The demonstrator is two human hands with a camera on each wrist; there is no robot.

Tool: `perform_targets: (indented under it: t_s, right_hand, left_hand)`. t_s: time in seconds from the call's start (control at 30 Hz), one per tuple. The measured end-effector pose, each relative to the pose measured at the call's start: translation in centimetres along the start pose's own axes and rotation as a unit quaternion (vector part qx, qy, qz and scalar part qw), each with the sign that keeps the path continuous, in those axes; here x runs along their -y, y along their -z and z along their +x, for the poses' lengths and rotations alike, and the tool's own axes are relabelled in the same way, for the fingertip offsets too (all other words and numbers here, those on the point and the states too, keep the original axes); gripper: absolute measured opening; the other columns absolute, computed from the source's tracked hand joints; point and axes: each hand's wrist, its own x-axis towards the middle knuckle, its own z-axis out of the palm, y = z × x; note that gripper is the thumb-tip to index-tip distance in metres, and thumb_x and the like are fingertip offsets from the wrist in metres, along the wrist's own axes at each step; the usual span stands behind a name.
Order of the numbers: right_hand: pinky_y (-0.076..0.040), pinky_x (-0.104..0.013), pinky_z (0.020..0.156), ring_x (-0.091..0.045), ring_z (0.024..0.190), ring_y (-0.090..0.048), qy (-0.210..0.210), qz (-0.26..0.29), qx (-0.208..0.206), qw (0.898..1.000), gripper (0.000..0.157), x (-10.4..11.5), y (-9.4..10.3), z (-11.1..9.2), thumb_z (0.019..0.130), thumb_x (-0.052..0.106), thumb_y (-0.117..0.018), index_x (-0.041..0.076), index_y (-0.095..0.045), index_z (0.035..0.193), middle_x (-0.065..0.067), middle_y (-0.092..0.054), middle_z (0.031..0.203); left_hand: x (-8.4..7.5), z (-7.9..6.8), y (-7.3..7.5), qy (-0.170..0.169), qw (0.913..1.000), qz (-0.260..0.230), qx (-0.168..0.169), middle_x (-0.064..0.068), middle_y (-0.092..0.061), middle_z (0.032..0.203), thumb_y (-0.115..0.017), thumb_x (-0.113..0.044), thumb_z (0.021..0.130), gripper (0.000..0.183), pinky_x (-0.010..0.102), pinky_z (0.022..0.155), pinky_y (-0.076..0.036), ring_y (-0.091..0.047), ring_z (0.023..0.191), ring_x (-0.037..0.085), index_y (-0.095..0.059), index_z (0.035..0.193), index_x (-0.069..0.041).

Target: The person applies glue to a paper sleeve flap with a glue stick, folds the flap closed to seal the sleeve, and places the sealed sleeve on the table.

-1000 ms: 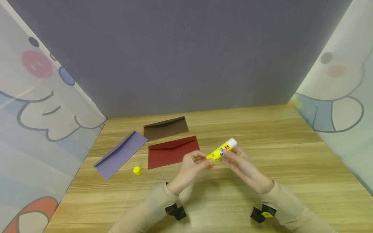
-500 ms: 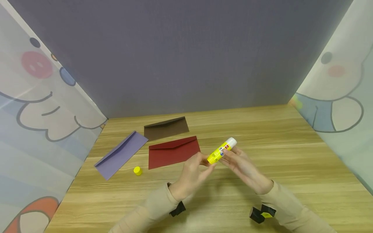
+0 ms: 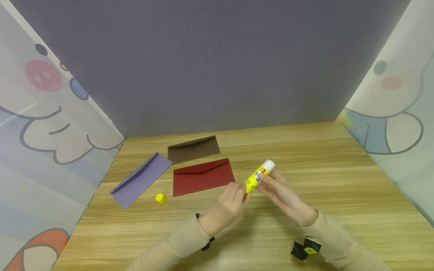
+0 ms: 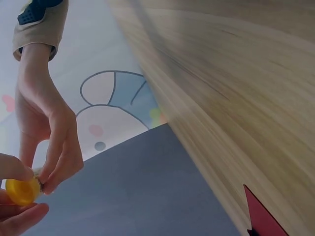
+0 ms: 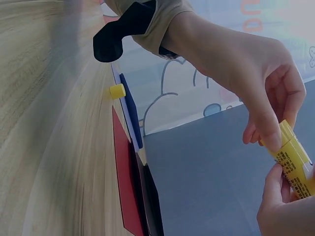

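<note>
A yellow glue stick [image 3: 256,178] with a white upper end is held tilted above the table, its white end up and to the right. My right hand [image 3: 283,194] grips its barrel between thumb and fingers. The left hand [image 3: 228,205] pinches the lower end, and its fingers cover part of that end in the head view. In the left wrist view the round yellow base [image 4: 22,191] shows between the left fingers. The right wrist view shows the left thumb and fingertips on the yellow end, with dark print on the barrel [image 5: 295,169].
A small yellow cap [image 3: 160,198] stands on the wooden table [image 3: 339,180] at the left. Red [image 3: 203,177], brown [image 3: 194,149] and purple envelopes [image 3: 141,180] lie behind and beside it. A grey panel [image 3: 217,67] rises at the table's back, with printed cartoon sheets on both sides.
My left hand has turned over at the stick's lower end, from fingers beside it to the back of the hand showing upward. The right hand has stayed nearly still.
</note>
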Motion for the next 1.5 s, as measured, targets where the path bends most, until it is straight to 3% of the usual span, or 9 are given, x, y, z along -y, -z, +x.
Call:
perform_targets:
  t_s: [0.27, 0.57, 0.67, 0.8, 1.0, 1.23, 1.3, 1.37, 1.5]
  right_hand:
    - [-0.037, -0.027, 0.096, -0.012, 0.102, -0.052, -0.008, 0.015, 0.008, 1.0, 0.059, -0.1, 0.2, -0.1, 0.09, 0.014, -0.049, -0.006, -0.014, 0.133, -0.005, -0.046, 0.111]
    - [-0.036, -0.028, 0.098, -0.012, 0.106, -0.049, -0.01, -0.008, 0.019, 1.0, 0.063, -0.2, 0.8, -0.2, 0.091, 0.013, -0.047, -0.005, -0.007, 0.137, -0.011, -0.037, 0.122]
    - [-0.037, -0.028, 0.096, -0.011, 0.105, -0.05, 0.0, -0.021, 0.019, 1.0, 0.052, -0.2, 1.2, -0.1, 0.09, 0.011, -0.048, -0.001, -0.021, 0.133, -0.009, -0.039, 0.119]
    - [-0.04, -0.026, 0.093, -0.011, 0.104, -0.051, 0.025, -0.063, 0.018, 0.998, 0.03, -0.2, 1.6, -0.1, 0.089, 0.01, -0.049, 0.007, -0.039, 0.117, -0.002, -0.047, 0.11]
    - [-0.043, -0.023, 0.088, -0.009, 0.098, -0.055, 0.052, -0.1, -0.019, 0.993, 0.032, 0.2, 2.0, -0.2, 0.086, 0.008, -0.055, 0.001, -0.042, 0.115, 0.001, -0.054, 0.101]
    - [-0.043, -0.022, 0.088, -0.009, 0.096, -0.055, 0.06, -0.146, -0.048, 0.986, 0.05, 0.5, 3.3, -0.3, 0.084, 0.011, -0.059, -0.007, -0.034, 0.124, -0.001, -0.054, 0.103]
    - [-0.043, -0.023, 0.089, -0.012, 0.1, -0.054, 0.069, -0.17, -0.042, 0.982, 0.06, -0.2, 4.8, 0.1, 0.082, 0.019, -0.062, -0.009, -0.032, 0.126, -0.006, -0.053, 0.108]
    - [-0.044, -0.024, 0.088, -0.016, 0.102, -0.053, 0.084, -0.179, -0.037, 0.98, 0.06, -1.5, 7.2, 1.2, 0.082, 0.02, -0.062, -0.008, -0.034, 0.127, -0.011, -0.053, 0.112]
    - [-0.045, -0.025, 0.087, -0.023, 0.106, -0.052, 0.1, -0.169, -0.038, 0.98, 0.053, -4.4, 11.9, 3.5, 0.084, 0.016, -0.06, -0.002, -0.038, 0.128, -0.017, -0.051, 0.118]
  left_hand:
    - [-0.1, -0.4, -0.3, -0.021, 0.9994, 0.018, -0.02, 0.011, -0.059, 0.077, -0.045, -0.006, 0.089, 0.017, 0.015, 0.067, -0.05, -0.058, 0.067, 0.016, -0.057, 0.083, 0.005]
    - [0.2, -1.0, -0.4, -0.007, 0.9985, -0.049, 0.022, 0.008, -0.057, 0.081, -0.046, -0.013, 0.092, 0.019, 0.012, 0.066, -0.049, -0.056, 0.067, 0.013, -0.055, 0.089, 0.003]
    - [0.3, -1.1, -0.5, -0.008, 0.9979, -0.059, 0.025, 0.008, -0.058, 0.082, -0.061, -0.015, 0.083, 0.018, 0.013, 0.066, -0.049, -0.058, 0.067, 0.013, -0.056, 0.089, 0.001]
    - [0.6, -1.5, -0.5, 0.0, 0.9939, -0.1, 0.046, 0.006, -0.059, 0.083, -0.069, -0.013, 0.074, 0.026, 0.013, 0.067, -0.049, -0.058, 0.068, 0.012, -0.056, 0.092, 0.0]
    - [1.2, -2.8, -0.3, 0.067, 0.9744, -0.19, 0.1, 0.005, -0.06, 0.081, -0.06, -0.007, 0.081, 0.014, 0.011, 0.065, -0.047, -0.058, 0.069, 0.01, -0.054, 0.092, -0.001]
    - [3.4, -5.3, 0.2, 0.152, 0.9583, -0.179, 0.163, 0.001, -0.059, 0.073, -0.067, -0.004, 0.074, 0.012, 0.014, 0.054, -0.047, -0.057, 0.063, 0.01, -0.058, 0.082, -0.005]
    - [4.2, -6.1, 0.2, 0.173, 0.9527, -0.165, 0.188, 0.001, -0.058, 0.073, -0.068, -0.004, 0.073, 0.012, 0.016, 0.051, -0.047, -0.057, 0.063, 0.01, -0.059, 0.08, -0.006]
    - [5.0, -6.8, 0.3, 0.199, 0.9443, -0.149, 0.216, 0.0, -0.057, 0.072, -0.068, -0.005, 0.073, 0.011, 0.018, 0.049, -0.046, -0.056, 0.063, 0.01, -0.058, 0.078, -0.007]
    - [6.4, -8.2, 0.3, 0.259, 0.919, -0.12, 0.272, -0.001, -0.054, 0.073, -0.068, -0.006, 0.073, 0.012, 0.023, 0.048, -0.046, -0.054, 0.062, 0.011, -0.058, 0.077, -0.009]
